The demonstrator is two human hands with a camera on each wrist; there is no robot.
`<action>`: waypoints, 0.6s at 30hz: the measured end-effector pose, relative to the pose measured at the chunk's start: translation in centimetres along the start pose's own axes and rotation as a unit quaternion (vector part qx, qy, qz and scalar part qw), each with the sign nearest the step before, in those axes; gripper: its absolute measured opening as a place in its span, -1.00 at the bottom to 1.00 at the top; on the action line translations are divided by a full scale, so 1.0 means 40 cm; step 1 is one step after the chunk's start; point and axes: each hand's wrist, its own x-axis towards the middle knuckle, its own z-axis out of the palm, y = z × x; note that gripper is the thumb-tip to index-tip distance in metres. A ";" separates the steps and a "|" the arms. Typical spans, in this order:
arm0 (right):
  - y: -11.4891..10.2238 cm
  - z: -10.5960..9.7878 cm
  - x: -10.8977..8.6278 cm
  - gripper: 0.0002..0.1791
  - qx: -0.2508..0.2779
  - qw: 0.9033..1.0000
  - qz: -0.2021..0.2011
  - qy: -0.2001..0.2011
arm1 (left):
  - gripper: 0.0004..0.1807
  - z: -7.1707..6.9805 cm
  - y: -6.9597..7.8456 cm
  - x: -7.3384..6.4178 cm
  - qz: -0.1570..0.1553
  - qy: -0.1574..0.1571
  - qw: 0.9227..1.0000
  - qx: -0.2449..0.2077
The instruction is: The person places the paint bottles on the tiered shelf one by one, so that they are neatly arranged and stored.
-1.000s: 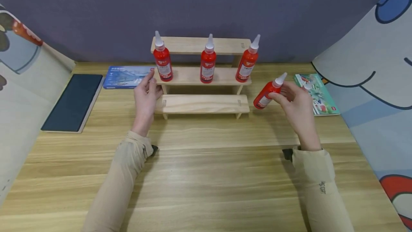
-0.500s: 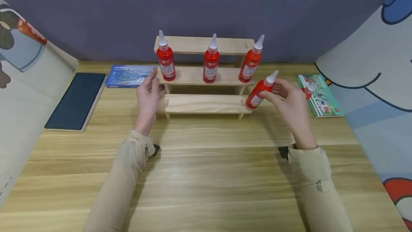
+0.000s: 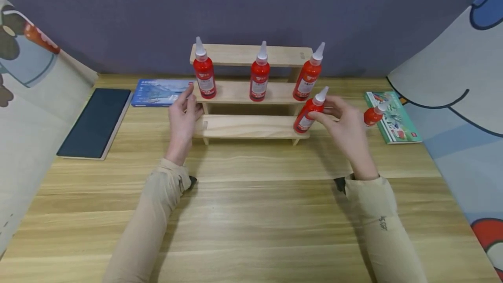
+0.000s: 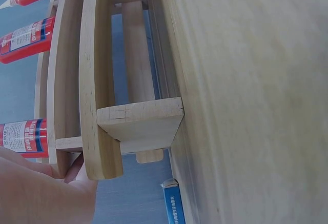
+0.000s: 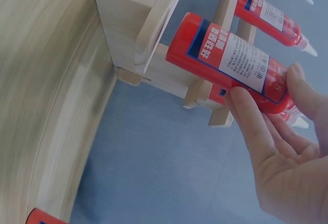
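Observation:
In the head view, my right hand (image 3: 343, 128) pinches a red squeeze bottle (image 3: 306, 119) with a white nozzle cap between thumb and fingers. The bottle leans to the right, its base at the right end of the rack's lowest step; in the right wrist view the held bottle (image 5: 230, 62) overlaps that end. My left hand (image 3: 184, 119) grips the left end of the stepped wooden rack (image 3: 251, 126), fingers at the middle step. On that middle step stand a left bottle (image 3: 205, 77), a centre bottle (image 3: 259, 80) and a right bottle (image 3: 308, 80), all red with white nozzles.
Another red bottle (image 3: 371, 117) stands right of my right hand, by a green booklet (image 3: 397, 119). Left of the rack lie a blue flat box (image 3: 157, 91) and a dark tablet-like slab (image 3: 94, 123). A dark blue panel (image 3: 251, 8) closes off the back.
My right hand has carried the bottle leftward from beside the rack to the right end of its lowest step. The left hand keeps its place on the rack; the view has shifted slightly.

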 end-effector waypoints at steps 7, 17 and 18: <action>0.003 0.015 0.005 -0.49 0.008 1.000 -0.006 -0.011 | -0.47 0.001 -0.002 0.000 0.000 -0.001 1.000 0.000; 0.006 0.025 0.004 -0.50 -0.002 1.000 -0.004 -0.009 | -0.47 0.000 -0.001 0.002 -0.002 0.000 1.000 0.000; 0.006 0.026 0.004 -0.49 -0.003 1.000 -0.003 -0.010 | -0.47 0.001 0.000 0.002 -0.001 -0.001 1.000 0.000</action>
